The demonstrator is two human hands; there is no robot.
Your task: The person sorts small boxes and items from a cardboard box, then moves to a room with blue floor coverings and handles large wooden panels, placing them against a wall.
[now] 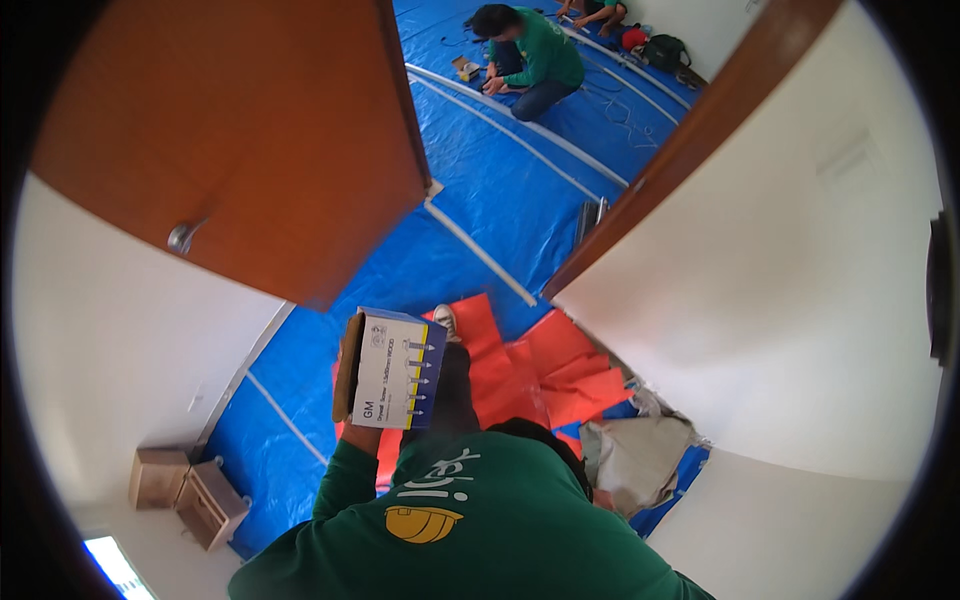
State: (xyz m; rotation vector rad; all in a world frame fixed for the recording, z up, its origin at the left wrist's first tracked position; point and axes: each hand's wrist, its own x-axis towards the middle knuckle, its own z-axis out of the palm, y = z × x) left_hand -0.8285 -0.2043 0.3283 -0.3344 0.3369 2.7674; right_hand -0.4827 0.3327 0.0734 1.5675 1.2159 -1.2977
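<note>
My left hand (363, 436) grips a white, blue and yellow cardboard screw box (390, 375) from below and behind. Pictures of screws and some writing are printed on the box. Its brown end flap stands out on the left side, and the contents are hidden from this angle. Most of my fingers are behind the cardboard. Only a small part of my right hand (604, 499) shows low beside my body, near a crumpled beige cloth (637, 457); its fingers cannot be made out.
Blue tarpaulin (480, 232) and red sheets (480, 375) cover the floor. A brown door (247, 135) stands ajar at left, opposite a wooden door frame (675, 150). Beyond, a person (540, 52) crouches by long pale strips (525, 124), with another person (600, 11) behind. Small wooden boxes (202, 502) sit lower left.
</note>
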